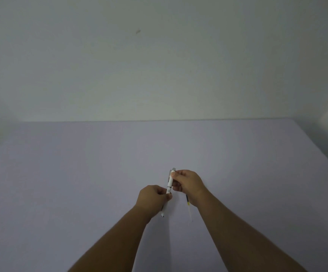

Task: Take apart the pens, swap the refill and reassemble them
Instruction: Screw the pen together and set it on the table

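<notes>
Pen [169, 184]: held above the table [61, 173], in front of us, tilted, its far end up by the right fingers and its near tip poking out below the left hand.
Handling: we judge it light, stiff and smooth, so it may slip when twisted; the thin parts inside look easy to bend.
Where to hold: we would grip each half of the barrel close to the joint, one hand per side, and turn them against each other.
Left hand [152, 199]: curled around the lower barrel, thumb and fingers pinching it.
Right hand [188, 184]: fingertips pinching the upper barrel near the clip end.
Refill [187, 202]: a thin one with a dark and yellow band shows under the right hand; we cannot tell whether it is held or lying on the table.
Arms: both forearms reach forward, converging on the pen.
</notes>
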